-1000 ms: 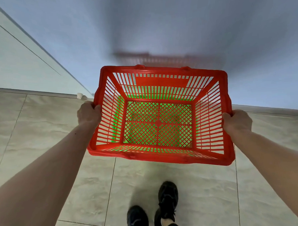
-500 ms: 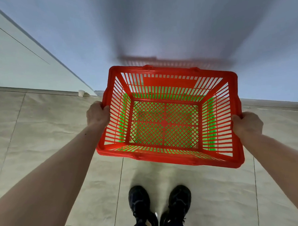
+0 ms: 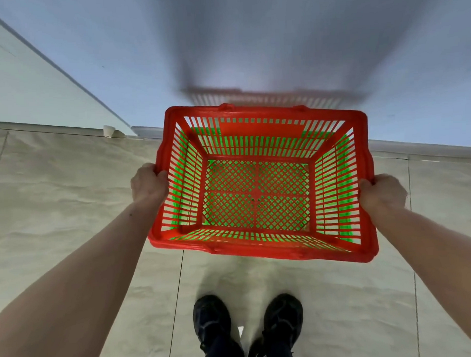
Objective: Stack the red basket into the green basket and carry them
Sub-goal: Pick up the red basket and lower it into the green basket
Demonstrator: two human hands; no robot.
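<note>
The red basket sits nested inside the green basket, whose green plastic shows only through the red slats and mesh bottom. I hold the stacked pair in the air in front of me, above the floor. My left hand grips the left rim and my right hand grips the right rim. The basket is empty inside.
Beige floor tiles lie below, with my two black shoes side by side under the basket. A pale wall rises just ahead beyond a skirting edge. A small white cup-like object lies at the wall's foot, left.
The stacked baskets have shifted right in view and sit closer to the wall. My feet have come together side by side. Both hands keep their grip on the rims.
</note>
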